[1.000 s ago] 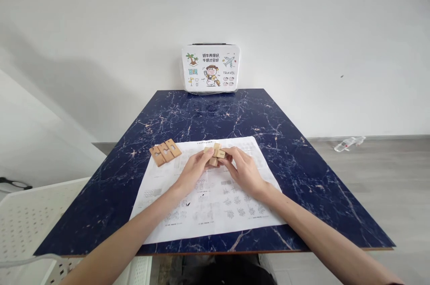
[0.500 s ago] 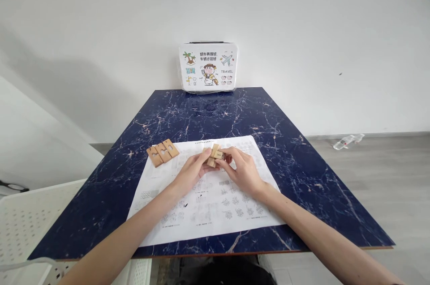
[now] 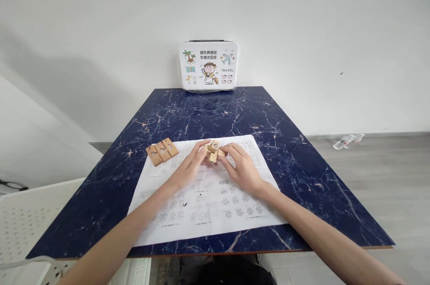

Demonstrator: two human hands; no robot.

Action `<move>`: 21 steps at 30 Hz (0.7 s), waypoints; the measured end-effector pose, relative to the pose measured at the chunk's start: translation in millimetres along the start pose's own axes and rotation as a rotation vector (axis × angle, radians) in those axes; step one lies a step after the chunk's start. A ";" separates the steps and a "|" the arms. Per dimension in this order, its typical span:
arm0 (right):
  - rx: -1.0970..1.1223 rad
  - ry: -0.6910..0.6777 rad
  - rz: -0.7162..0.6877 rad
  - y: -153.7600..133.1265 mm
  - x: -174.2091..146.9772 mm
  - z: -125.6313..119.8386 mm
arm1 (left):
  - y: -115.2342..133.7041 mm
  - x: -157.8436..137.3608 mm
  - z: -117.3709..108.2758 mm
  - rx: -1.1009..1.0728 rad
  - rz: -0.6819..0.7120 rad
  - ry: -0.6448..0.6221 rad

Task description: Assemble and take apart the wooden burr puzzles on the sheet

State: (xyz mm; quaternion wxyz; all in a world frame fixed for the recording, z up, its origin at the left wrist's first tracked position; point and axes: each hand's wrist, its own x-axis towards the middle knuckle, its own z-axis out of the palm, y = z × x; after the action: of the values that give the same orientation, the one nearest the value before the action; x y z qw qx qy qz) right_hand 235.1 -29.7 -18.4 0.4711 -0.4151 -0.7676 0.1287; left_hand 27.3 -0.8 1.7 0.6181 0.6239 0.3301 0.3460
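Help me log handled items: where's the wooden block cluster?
In the head view, the block cluster is just below centre, held between left hand and right hand, over the printed sheet.

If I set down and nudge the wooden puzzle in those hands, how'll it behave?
The wooden puzzle is probably stiff; its blocks look solid. Blunt, square-edged ends jut several ways, so it likely tips or rocks rather than rolls. The printed sheet below looks thin, so the sheet may slide along.
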 end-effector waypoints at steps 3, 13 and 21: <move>0.000 -0.051 -0.039 0.8 -0.3 -1.6 | 1.7 -4.2 -10.3 0.291 0.086 0.021; -0.072 -0.208 -0.124 5.3 -3.1 -3.9 | 10.9 -7.7 -7.9 0.534 0.182 0.037; -0.151 -0.293 -0.160 8.8 -4.5 -4.0 | 12.4 -12.0 -5.3 0.496 0.254 0.087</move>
State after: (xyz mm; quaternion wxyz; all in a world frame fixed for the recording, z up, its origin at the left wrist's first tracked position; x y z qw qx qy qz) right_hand 243.9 -28.4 -24.3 0.3302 -0.3636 -0.8662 0.0919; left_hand 16.2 -8.3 13.8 0.3834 0.7771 0.3498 0.3559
